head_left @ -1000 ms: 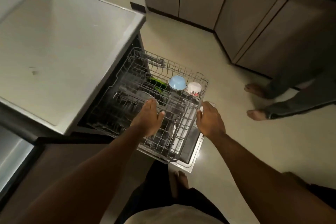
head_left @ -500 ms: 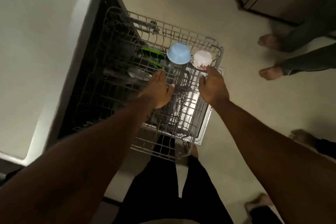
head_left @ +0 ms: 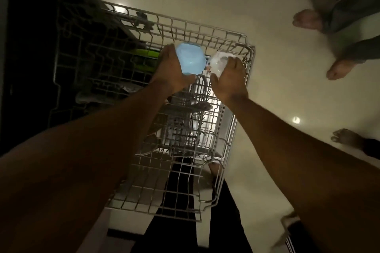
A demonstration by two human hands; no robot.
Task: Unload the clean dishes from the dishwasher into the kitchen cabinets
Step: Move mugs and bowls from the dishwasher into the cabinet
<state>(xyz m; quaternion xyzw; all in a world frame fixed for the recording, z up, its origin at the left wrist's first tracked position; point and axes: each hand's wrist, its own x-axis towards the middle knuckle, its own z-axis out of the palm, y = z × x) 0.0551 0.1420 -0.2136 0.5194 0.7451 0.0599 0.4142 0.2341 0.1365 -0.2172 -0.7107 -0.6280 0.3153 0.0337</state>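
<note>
Dishes, pulled-out dishwasher rack (head_left: 230, 121): green item (head_left: 147, 58) in the dim left part, untouched. Blue cup (head_left: 190, 58), upside down near the far right corner, now gripped by the left hand (head_left: 170, 72), which half a second ago hovered empty. White cup (head_left: 219, 63) beside it, right hand (head_left: 230, 76) now curled over it. Judged: both grasps made, lift-out next.

A person's left hand (head_left: 171, 72) grips an upturned blue cup (head_left: 190, 59) while the right hand (head_left: 229, 77) closes over a white cup (head_left: 218, 63) beside it, both above the far end of a pulled-out wire dishwasher rack (head_left: 230, 129). Another person's bare feet (head_left: 308, 19) stand on the pale floor (head_left: 277, 92) nearby.
</note>
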